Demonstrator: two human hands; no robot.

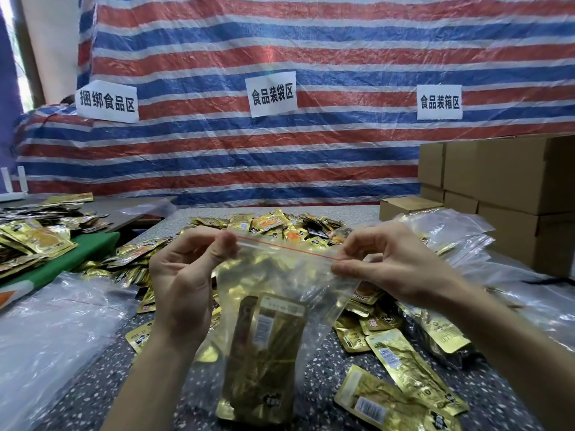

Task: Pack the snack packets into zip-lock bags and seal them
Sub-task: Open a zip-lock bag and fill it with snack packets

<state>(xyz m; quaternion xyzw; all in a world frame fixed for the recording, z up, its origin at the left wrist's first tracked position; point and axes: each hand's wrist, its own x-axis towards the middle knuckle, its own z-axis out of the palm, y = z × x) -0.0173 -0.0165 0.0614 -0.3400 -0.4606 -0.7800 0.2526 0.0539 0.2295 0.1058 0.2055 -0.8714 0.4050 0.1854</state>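
Speckled tabletop [320,353] carrying packets [273,223] toward far edge. Left hand [183,275] and right hand [395,262] are pinching bag [280,275] at zip [286,245] ends; uneven pressing possibly leaving seal gapped.

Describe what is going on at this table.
A person holds a clear zip-lock bag above the table, the left hand and right hand each pinching an end of its zip strip. Gold snack packets are inside. Loose packets lie heaped on the table, with empty bags at the right. Whether the zip is fully closed is unclear.
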